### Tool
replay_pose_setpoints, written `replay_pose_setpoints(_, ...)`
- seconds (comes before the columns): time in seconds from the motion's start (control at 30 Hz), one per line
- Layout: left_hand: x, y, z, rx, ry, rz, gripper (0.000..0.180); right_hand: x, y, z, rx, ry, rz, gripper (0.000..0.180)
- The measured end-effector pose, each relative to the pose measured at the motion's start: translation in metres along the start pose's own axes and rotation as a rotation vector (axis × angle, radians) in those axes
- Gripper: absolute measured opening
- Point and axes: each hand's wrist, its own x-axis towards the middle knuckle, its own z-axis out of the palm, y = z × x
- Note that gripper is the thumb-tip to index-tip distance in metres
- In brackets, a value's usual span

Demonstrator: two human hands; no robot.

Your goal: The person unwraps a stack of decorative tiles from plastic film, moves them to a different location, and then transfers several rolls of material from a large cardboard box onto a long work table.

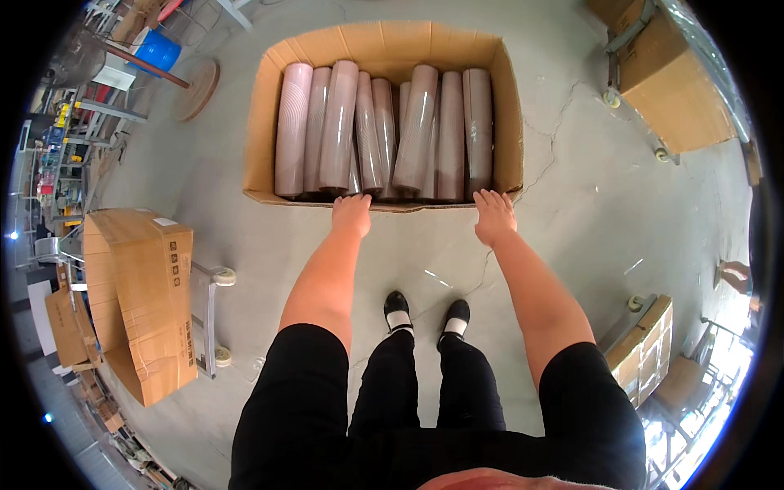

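An open cardboard box (384, 37) stands ahead of me, its flaps not folded over the top. Several mauve-brown rolls (336, 122) in glossy clear wrap lean side by side inside it. Some tilt across others, and their lower ends are hidden. My left hand (351, 216) grips the near edge of the box left of its middle, fingers hooked over the rim. Toward the near right corner, my right hand (496, 219) holds the same edge, its fingertips over the rim beside the rightmost roll (478, 122). The thumbs are mostly out of sight.
At left, an open empty-looking carton (139, 302) sits by a wheeled metal frame (208, 318). A blue drum (157, 51) and a round wooden disc (198, 88) stand far left. Cartons on wheeled carts (670, 90) line the right. Cracks run across the grey floor (563, 212).
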Motion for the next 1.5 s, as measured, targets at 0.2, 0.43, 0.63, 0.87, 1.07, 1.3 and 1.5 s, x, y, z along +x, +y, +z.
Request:
replay_pose_setpoints(0.2,-0.043,0.001,0.064,0.012,-0.006,-0.042,0.013,-0.007,-0.004,0.023,-0.037,-0.175,-0.025,0.015)
replay_pose_setpoints(0.43,-0.16,0.015,0.104,0.016,-0.064,-0.063,0.016,-0.155,-0.032,0.042,0.091,-0.201,-0.053,0.011)
replay_pose_setpoints(0.63,-0.3,0.081,0.156,-0.044,-0.152,-0.026,0.021,-0.325,-0.029,0.038,0.136,-0.339,0.16,0.013)
replay_pose_setpoints(0.87,-0.472,0.13,0.228,-0.062,-0.193,0.058,0.019,-0.513,-0.051,0.046,0.068,-0.538,0.271,0.013)
replay_pose_setpoints(1.07,-0.595,0.158,0.272,-0.043,-0.273,0.075,0.021,-0.676,-0.082,0.06,0.14,-0.565,0.376,0.012)
replay_pose_setpoints(1.3,-0.727,0.185,0.325,-0.056,-0.222,0.168,0.016,-0.844,-0.112,0.085,0.213,-0.504,0.463,0.015)
replay_pose_setpoints(1.5,-0.827,0.193,0.373,-0.097,-0.28,0.233,0.031,-0.979,-0.156,0.099,0.237,-0.448,0.55,0.018)
